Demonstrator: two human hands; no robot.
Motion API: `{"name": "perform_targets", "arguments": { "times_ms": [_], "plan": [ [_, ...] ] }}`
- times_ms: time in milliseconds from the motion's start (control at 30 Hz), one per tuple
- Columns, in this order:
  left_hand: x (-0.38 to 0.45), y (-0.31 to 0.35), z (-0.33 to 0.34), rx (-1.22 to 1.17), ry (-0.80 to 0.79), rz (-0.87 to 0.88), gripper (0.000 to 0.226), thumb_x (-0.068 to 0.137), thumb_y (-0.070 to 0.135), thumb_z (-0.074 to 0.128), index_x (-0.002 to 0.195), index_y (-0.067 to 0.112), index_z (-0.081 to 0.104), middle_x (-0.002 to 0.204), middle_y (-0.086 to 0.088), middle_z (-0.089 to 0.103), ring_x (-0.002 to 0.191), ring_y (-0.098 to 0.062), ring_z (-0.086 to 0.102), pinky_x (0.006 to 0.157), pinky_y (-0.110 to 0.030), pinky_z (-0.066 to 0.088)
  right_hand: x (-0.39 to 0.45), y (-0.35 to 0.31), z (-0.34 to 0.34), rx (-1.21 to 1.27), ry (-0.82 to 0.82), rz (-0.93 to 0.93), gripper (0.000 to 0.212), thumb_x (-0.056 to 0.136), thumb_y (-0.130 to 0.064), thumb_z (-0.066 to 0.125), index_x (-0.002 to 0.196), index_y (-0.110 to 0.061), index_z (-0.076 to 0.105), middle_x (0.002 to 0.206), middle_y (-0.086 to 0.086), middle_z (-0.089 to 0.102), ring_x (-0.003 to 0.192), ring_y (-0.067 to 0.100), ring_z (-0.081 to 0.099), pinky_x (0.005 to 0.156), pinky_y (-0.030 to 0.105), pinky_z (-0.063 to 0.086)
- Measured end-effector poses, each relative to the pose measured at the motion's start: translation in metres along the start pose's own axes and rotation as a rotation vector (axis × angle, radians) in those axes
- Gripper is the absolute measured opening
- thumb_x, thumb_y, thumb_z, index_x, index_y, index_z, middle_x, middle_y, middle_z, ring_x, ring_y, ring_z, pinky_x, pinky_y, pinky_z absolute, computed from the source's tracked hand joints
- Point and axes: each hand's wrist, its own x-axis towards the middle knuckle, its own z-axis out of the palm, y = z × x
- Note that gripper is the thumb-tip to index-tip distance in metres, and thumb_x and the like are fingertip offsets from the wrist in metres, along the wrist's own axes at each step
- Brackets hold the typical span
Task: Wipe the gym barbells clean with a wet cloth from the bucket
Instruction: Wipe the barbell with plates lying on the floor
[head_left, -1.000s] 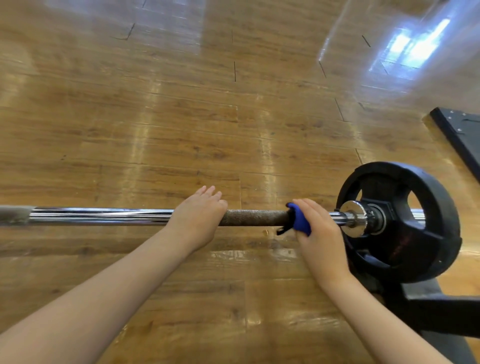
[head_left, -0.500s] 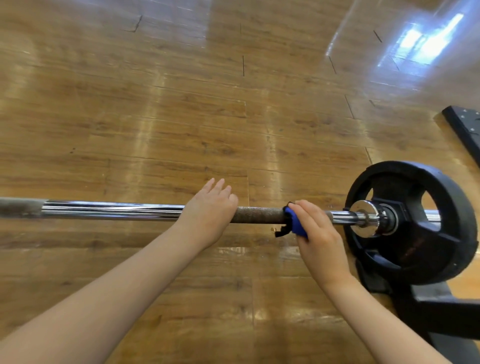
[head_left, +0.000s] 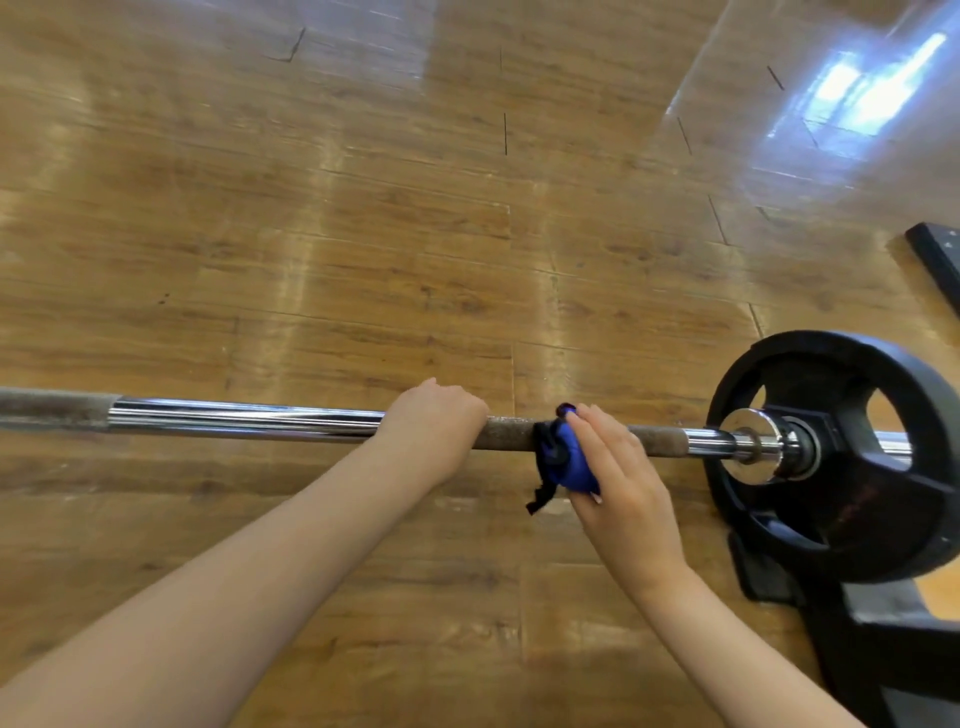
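A steel barbell (head_left: 244, 418) runs across the view from left to right, with a rough rusty knurled stretch in the middle. A black weight plate (head_left: 852, 514) sits on its right end. My left hand (head_left: 434, 434) grips the bar, fingers curled over the top. Just to its right, my right hand (head_left: 621, 478) holds a blue cloth (head_left: 563, 460) wrapped round the knurled part, with a dark corner of the cloth hanging below the bar. No bucket is in view.
Glossy wooden floor (head_left: 363, 234) lies beyond the bar. A black metal stand (head_left: 893, 649) carries the bar at the lower right. A dark mat edge (head_left: 937, 262) shows at the far right.
My right hand has slid the blue cloth leftward along the bar, away from the plate. My left hand's fingers, stretched out before, now curl over the bar.
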Motion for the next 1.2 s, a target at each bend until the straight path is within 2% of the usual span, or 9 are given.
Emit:
{"name": "perform_targets", "arguments": {
  "times_ms": [167, 367, 633, 700, 800, 867, 967, 1067, 1200],
  "plan": [
    [-0.001, -0.001, 0.004, 0.071, 0.019, 0.038, 0.029, 0.093, 0.004, 0.042, 0.120, 0.013, 0.049, 0.130, -0.008, 0.053, 0.128, -0.022, 0.042, 0.116, -0.031, 0.012, 0.020, -0.030, 0.022, 0.056, 0.028, -0.089, 0.053, 0.067, 0.015, 0.072, 0.118, 0.005, 0.061, 0.121, 0.018, 0.061, 0.116, 0.027, 0.051, 0.104, 0.039, 0.040],
    [-0.007, 0.001, 0.012, 0.173, 0.137, 0.037, 0.050, 0.096, 0.004, 0.031, 0.145, 0.002, 0.022, 0.152, -0.019, 0.025, 0.143, -0.029, 0.018, 0.117, -0.036, 0.001, 0.022, -0.017, 0.020, 0.075, -0.072, -0.255, 0.051, 0.075, 0.013, 0.069, 0.123, 0.003, 0.057, 0.125, 0.016, 0.059, 0.118, 0.028, 0.052, 0.103, 0.040, 0.042],
    [-0.010, 0.002, 0.012, 0.110, 0.153, 0.052, 0.055, 0.094, -0.002, 0.032, 0.147, 0.000, 0.019, 0.154, -0.019, 0.021, 0.144, -0.029, 0.016, 0.117, -0.036, 0.000, 0.015, 0.003, -0.019, 0.088, -0.002, 0.030, 0.054, 0.067, 0.017, 0.071, 0.118, 0.002, 0.062, 0.117, 0.015, 0.063, 0.114, 0.020, 0.050, 0.106, 0.027, 0.035],
    [-0.009, 0.000, 0.014, 0.082, 0.194, 0.054, 0.049, 0.094, 0.001, 0.029, 0.143, -0.003, 0.028, 0.150, -0.022, 0.029, 0.142, -0.031, 0.025, 0.117, -0.037, 0.005, 0.030, -0.024, -0.015, 0.116, -0.014, 0.011, 0.047, 0.079, -0.005, 0.059, 0.126, 0.001, 0.056, 0.127, 0.014, 0.058, 0.122, 0.023, 0.049, 0.109, 0.030, 0.034],
    [-0.008, -0.001, 0.014, 0.064, 0.220, 0.060, 0.045, 0.096, 0.012, 0.024, 0.135, -0.004, 0.041, 0.141, -0.020, 0.044, 0.137, -0.031, 0.034, 0.117, -0.038, 0.009, 0.039, -0.059, -0.002, 0.024, -0.406, 0.013, 0.097, 0.076, -0.062, 0.042, 0.151, -0.010, 0.008, 0.155, -0.002, 0.004, 0.145, 0.016, 0.001, 0.118, 0.034, 0.003],
    [-0.008, -0.002, 0.014, 0.094, 0.158, 0.047, 0.043, 0.099, 0.016, 0.030, 0.139, 0.002, 0.034, 0.145, -0.014, 0.039, 0.141, -0.027, 0.025, 0.117, -0.035, 0.002, 0.040, -0.057, -0.002, 0.027, -0.486, 0.018, 0.097, 0.077, -0.070, 0.028, 0.151, -0.013, 0.001, 0.152, -0.009, -0.005, 0.142, 0.011, -0.009, 0.116, 0.031, -0.004],
    [-0.008, 0.000, 0.014, 0.088, 0.179, 0.032, 0.041, 0.097, 0.009, 0.032, 0.138, 0.004, 0.035, 0.144, -0.013, 0.041, 0.141, -0.027, 0.025, 0.117, -0.033, 0.001, 0.032, -0.039, -0.010, 0.054, -0.303, -0.074, 0.067, 0.086, -0.045, 0.045, 0.139, -0.003, 0.044, 0.141, 0.008, 0.047, 0.133, 0.026, 0.040, 0.109, 0.046, 0.033],
    [-0.009, 0.000, 0.014, 0.087, 0.181, 0.027, 0.043, 0.097, 0.006, 0.032, 0.139, 0.004, 0.034, 0.145, -0.014, 0.040, 0.141, -0.026, 0.025, 0.117, -0.033, 0.001, 0.024, -0.035, 0.005, 0.006, -0.228, -0.106, 0.061, 0.074, -0.011, 0.077, 0.129, 0.002, 0.053, 0.130, 0.017, 0.057, 0.123, 0.034, 0.051, 0.103, 0.050, 0.038],
    [-0.008, 0.000, 0.012, 0.091, 0.171, 0.021, 0.040, 0.096, 0.008, 0.036, 0.136, 0.006, 0.038, 0.142, -0.012, 0.043, 0.140, -0.026, 0.026, 0.117, -0.033, 0.002, 0.028, -0.035, 0.019, -0.016, -0.111, -0.167, 0.044, 0.078, 0.005, 0.059, 0.122, 0.003, 0.058, 0.120, 0.016, 0.062, 0.114, 0.033, 0.057, 0.096, 0.047, 0.048]
  ]
}}
